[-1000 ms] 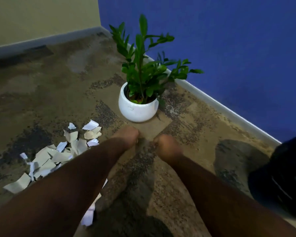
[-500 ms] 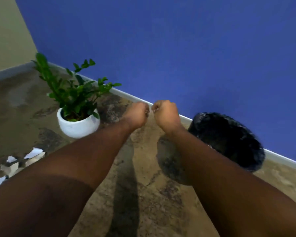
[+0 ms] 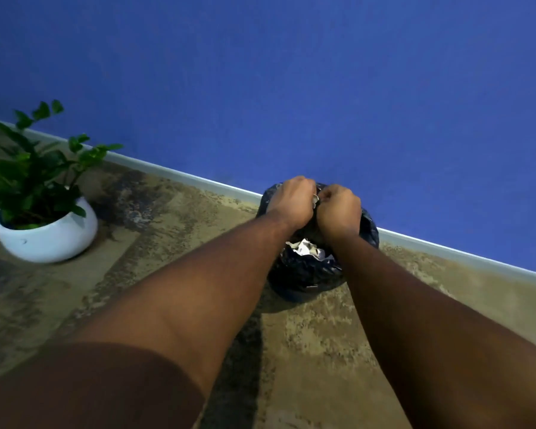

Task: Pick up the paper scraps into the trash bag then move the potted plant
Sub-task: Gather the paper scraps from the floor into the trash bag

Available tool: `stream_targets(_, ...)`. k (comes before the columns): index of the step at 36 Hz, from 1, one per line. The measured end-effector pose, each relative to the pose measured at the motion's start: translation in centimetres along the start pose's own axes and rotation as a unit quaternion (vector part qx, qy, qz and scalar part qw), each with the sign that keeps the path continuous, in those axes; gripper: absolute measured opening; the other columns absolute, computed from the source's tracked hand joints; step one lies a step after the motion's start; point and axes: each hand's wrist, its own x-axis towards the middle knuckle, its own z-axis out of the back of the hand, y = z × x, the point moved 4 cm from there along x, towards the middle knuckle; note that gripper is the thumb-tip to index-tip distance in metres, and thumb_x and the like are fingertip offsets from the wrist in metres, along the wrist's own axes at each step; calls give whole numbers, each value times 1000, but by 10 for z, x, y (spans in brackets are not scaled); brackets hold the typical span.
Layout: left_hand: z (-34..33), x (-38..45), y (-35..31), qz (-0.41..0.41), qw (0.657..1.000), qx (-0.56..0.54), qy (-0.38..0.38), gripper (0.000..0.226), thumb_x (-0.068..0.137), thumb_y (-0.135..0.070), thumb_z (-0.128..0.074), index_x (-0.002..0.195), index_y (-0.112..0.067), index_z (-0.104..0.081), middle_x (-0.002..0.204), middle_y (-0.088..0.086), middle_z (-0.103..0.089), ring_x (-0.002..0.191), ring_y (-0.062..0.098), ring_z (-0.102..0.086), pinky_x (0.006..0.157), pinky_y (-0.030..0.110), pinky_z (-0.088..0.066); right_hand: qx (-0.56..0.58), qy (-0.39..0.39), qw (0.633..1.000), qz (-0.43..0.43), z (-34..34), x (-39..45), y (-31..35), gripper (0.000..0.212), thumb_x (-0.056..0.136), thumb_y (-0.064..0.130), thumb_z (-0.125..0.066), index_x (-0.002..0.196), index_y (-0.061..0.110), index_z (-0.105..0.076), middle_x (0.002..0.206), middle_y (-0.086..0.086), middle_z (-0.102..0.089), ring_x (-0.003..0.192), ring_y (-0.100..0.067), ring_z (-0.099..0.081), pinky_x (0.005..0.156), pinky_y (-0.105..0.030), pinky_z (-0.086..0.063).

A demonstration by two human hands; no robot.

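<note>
We are on the scrap-collecting step, with both arms stretched out over the patterned floor (image 3: 307, 351) toward the blue wall (image 3: 291, 72) beyond our hands. Largest of the task's things, the potted plant (image 3: 41, 193) sits in its white bowl well off to the left of our left hand, close to the baseboard and untouched, so we judge its move is not yet begun. The black trash bag (image 3: 304, 274) stands on the floor directly beneath both hands, its mouth open toward us, and crumpled white paper scraps (image 3: 305, 248) already lie inside, just below our wrists. Our left hand (image 3: 293, 201) is curled into a fist over the far rim of the bag, and our right hand (image 3: 339, 209) is curled the same way, touching it knuckle to knuckle. Between the two, a small pale sliver (image 3: 315, 199) peeks out; we take it for paper pinched there, though how much each fist holds we cannot tell, since the fingers are turned away from us. The next move, as we read it, calls for opening both fists over the bag's mouth so the scraps fall in and not on the rim or the floor. Whether more paper waits on the floor is outside this view.
</note>
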Motion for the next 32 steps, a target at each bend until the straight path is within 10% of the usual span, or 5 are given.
stream_targets(14, -4, 0, 0, -8, 997, -15, 74, 26, 86, -23, -68, 112, -22, -67, 110, 2, -69, 100, 24, -65, 87, 41, -55, 31, 1, 997, -66, -6, 1, -19, 30, 86, 8, -46, 98, 21, -70, 96, -7, -72, 82, -28, -65, 72, -41, -57)
stream_targets(32, 93, -117, 200, 199, 976, 40, -84, 31, 92, -33, -59, 120, -22, -64, 127, 5, -60, 124, 27, -52, 99, 42, -41, -2, 148, 972, 182, -162, -90, 158, 35, 81, 13, -57, 114, 15, -68, 118, -13, -67, 106, -36, -63, 89, -40, -53)
